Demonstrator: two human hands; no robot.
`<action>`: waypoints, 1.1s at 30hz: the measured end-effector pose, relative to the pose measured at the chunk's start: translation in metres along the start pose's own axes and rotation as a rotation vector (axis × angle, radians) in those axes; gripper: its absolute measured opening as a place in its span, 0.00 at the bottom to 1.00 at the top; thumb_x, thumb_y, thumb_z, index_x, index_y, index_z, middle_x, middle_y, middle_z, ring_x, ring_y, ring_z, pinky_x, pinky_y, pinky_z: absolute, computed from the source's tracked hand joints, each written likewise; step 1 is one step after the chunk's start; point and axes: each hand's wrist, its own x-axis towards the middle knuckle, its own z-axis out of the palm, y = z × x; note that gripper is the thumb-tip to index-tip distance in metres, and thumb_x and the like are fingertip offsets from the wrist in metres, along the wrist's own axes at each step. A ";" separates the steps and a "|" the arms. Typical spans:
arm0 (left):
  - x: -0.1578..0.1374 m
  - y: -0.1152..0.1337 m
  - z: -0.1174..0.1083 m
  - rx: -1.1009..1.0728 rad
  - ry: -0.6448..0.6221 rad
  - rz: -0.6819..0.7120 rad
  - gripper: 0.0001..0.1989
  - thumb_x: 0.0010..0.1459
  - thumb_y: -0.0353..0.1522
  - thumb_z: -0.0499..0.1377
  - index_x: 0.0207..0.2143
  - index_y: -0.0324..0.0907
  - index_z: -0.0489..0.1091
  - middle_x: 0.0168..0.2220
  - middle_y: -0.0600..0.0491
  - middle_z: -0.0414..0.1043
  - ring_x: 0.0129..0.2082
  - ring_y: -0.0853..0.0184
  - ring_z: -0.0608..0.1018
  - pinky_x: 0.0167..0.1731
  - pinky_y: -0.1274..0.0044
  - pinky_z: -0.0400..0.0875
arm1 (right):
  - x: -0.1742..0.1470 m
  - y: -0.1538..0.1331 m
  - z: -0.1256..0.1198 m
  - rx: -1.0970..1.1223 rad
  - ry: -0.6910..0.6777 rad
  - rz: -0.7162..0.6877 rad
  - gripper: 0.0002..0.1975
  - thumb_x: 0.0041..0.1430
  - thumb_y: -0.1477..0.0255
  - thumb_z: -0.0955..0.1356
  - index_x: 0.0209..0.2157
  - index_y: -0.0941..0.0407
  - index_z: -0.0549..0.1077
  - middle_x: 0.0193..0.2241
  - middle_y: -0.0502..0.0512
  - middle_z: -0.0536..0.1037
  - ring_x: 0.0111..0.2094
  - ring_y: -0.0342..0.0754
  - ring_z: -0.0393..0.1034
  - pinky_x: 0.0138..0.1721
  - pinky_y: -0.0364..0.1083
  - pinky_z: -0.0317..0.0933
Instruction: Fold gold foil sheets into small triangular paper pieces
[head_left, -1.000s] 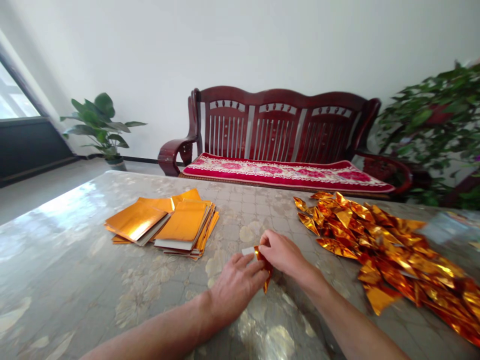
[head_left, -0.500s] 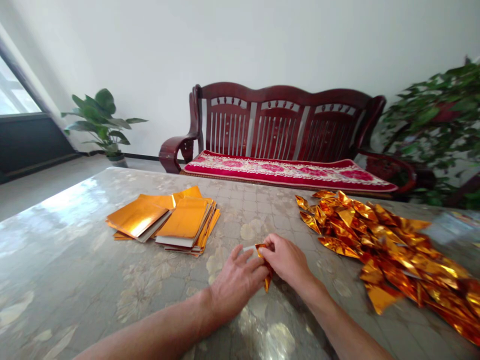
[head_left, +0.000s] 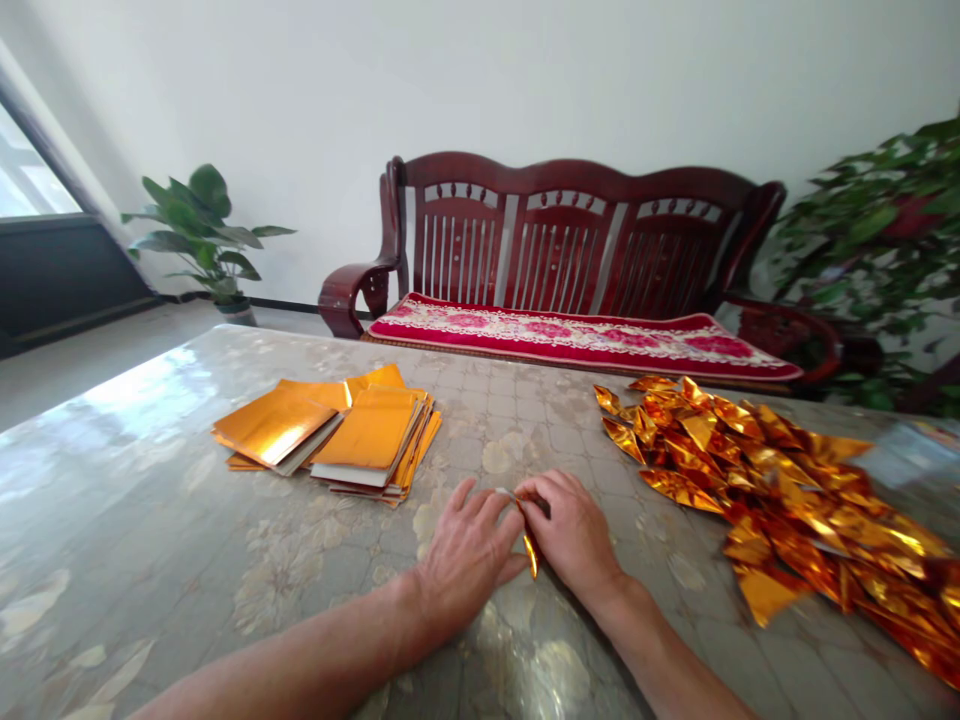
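Note:
A partly folded sheet of gold foil paper (head_left: pixel 531 555) is held between my two hands just above the table's patterned cover. My left hand (head_left: pixel 471 545) lies over its left side, fingers bent and pressed against it with the thumb lower down. From the other side, my right hand (head_left: pixel 568 525) pinches the sheet's upper part between thumb and curled fingers. A strip of its pale back peeks out near the fingertips, while most of the paper is hidden. To the left rest stacks of flat gold foil sheets (head_left: pixel 367 430). A heap of folded gold foil pieces (head_left: pixel 780 490) spreads across the right side.
The table (head_left: pixel 150 520) has a glossy floral cover. Beyond it stands a dark red wooden bench (head_left: pixel 570 185) with a red patterned seat cover (head_left: pixel 585 333). Potted plants are at left (head_left: pixel 206 235) and right. A clear plastic bag (head_left: pixel 911 455) lies by the heap.
My fingers have shifted along the foil paper, and less of it shows between my hands now. The left hand has flattened slightly over it. The stacks and heap are unchanged.

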 end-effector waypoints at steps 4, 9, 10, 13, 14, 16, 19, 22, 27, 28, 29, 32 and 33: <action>0.000 0.001 -0.004 0.020 -0.002 -0.031 0.19 0.56 0.41 0.64 0.44 0.42 0.67 0.46 0.51 0.72 0.48 0.59 0.73 0.57 0.60 0.60 | -0.002 0.002 0.000 -0.005 0.026 -0.069 0.09 0.56 0.81 0.67 0.30 0.52 0.75 0.31 0.50 0.75 0.38 0.49 0.66 0.40 0.46 0.59; -0.001 0.001 -0.003 0.036 0.010 -0.035 0.20 0.55 0.43 0.65 0.45 0.42 0.67 0.48 0.50 0.72 0.48 0.58 0.73 0.56 0.60 0.60 | -0.003 0.005 -0.001 -0.047 0.034 -0.164 0.08 0.58 0.79 0.68 0.33 0.52 0.76 0.31 0.51 0.76 0.38 0.50 0.65 0.40 0.47 0.59; -0.001 0.001 -0.003 0.037 0.011 -0.037 0.21 0.55 0.43 0.65 0.45 0.42 0.67 0.48 0.50 0.72 0.48 0.58 0.73 0.55 0.60 0.59 | -0.003 0.005 -0.002 -0.052 0.037 -0.179 0.07 0.59 0.79 0.68 0.33 0.52 0.76 0.31 0.51 0.76 0.38 0.50 0.65 0.40 0.47 0.59; -0.002 0.000 -0.002 0.045 0.004 -0.042 0.21 0.54 0.43 0.65 0.46 0.42 0.67 0.48 0.49 0.72 0.48 0.57 0.73 0.55 0.60 0.59 | -0.004 0.005 -0.002 -0.065 0.039 -0.225 0.06 0.60 0.78 0.68 0.34 0.53 0.76 0.32 0.52 0.76 0.38 0.50 0.64 0.41 0.48 0.59; -0.002 0.000 -0.002 0.050 0.001 -0.044 0.22 0.54 0.43 0.65 0.46 0.42 0.67 0.48 0.49 0.72 0.48 0.57 0.73 0.55 0.60 0.59 | -0.004 0.005 -0.003 -0.072 0.039 -0.239 0.06 0.60 0.78 0.68 0.34 0.53 0.76 0.31 0.52 0.76 0.38 0.50 0.64 0.41 0.48 0.59; -0.002 0.000 -0.002 0.057 -0.006 -0.048 0.22 0.54 0.43 0.65 0.46 0.43 0.67 0.49 0.49 0.71 0.49 0.57 0.73 0.54 0.60 0.59 | -0.004 0.004 -0.004 -0.092 0.037 -0.267 0.05 0.61 0.77 0.68 0.34 0.54 0.76 0.31 0.52 0.76 0.38 0.50 0.64 0.41 0.48 0.59; -0.002 0.000 -0.003 0.060 -0.011 -0.057 0.22 0.55 0.44 0.64 0.47 0.43 0.67 0.50 0.48 0.71 0.50 0.56 0.72 0.54 0.60 0.59 | -0.003 0.002 -0.005 -0.130 0.036 -0.294 0.04 0.61 0.76 0.68 0.34 0.54 0.76 0.31 0.52 0.75 0.37 0.50 0.63 0.41 0.47 0.58; -0.002 0.000 -0.002 0.060 -0.016 -0.059 0.22 0.55 0.45 0.63 0.47 0.43 0.67 0.50 0.48 0.71 0.50 0.56 0.72 0.54 0.60 0.59 | -0.004 0.001 -0.006 -0.162 0.032 -0.310 0.04 0.61 0.76 0.68 0.34 0.54 0.76 0.31 0.52 0.75 0.37 0.50 0.62 0.41 0.47 0.58; -0.003 -0.002 -0.001 0.054 -0.001 -0.060 0.24 0.55 0.46 0.63 0.49 0.43 0.66 0.52 0.48 0.71 0.51 0.56 0.72 0.57 0.58 0.56 | -0.004 0.001 -0.007 -0.197 0.014 -0.337 0.05 0.61 0.77 0.68 0.34 0.55 0.76 0.30 0.52 0.74 0.37 0.50 0.62 0.40 0.47 0.58; -0.003 -0.002 -0.001 0.053 0.004 -0.060 0.24 0.55 0.46 0.63 0.49 0.44 0.66 0.53 0.48 0.71 0.52 0.56 0.72 0.58 0.58 0.55 | -0.005 0.001 -0.007 -0.204 0.010 -0.341 0.05 0.61 0.77 0.68 0.34 0.55 0.76 0.30 0.52 0.74 0.37 0.49 0.62 0.41 0.47 0.58; -0.003 -0.003 -0.001 0.050 0.009 -0.060 0.24 0.55 0.46 0.63 0.49 0.44 0.66 0.53 0.48 0.71 0.51 0.57 0.72 0.58 0.57 0.55 | -0.005 0.001 -0.007 -0.212 0.005 -0.344 0.05 0.61 0.77 0.68 0.34 0.55 0.76 0.30 0.52 0.74 0.37 0.49 0.62 0.41 0.47 0.58; -0.004 -0.003 -0.002 0.038 0.019 -0.063 0.24 0.55 0.45 0.64 0.49 0.44 0.66 0.52 0.48 0.72 0.51 0.57 0.72 0.59 0.56 0.54 | -0.005 0.001 -0.008 -0.233 -0.004 -0.350 0.06 0.62 0.77 0.68 0.34 0.55 0.76 0.30 0.52 0.73 0.37 0.49 0.62 0.41 0.47 0.57; -0.004 -0.003 -0.002 0.035 0.019 -0.065 0.24 0.55 0.45 0.64 0.49 0.44 0.66 0.52 0.48 0.72 0.51 0.57 0.73 0.59 0.56 0.54 | -0.005 0.000 -0.008 -0.238 -0.005 -0.353 0.06 0.62 0.77 0.67 0.34 0.55 0.76 0.30 0.52 0.73 0.37 0.49 0.62 0.41 0.47 0.57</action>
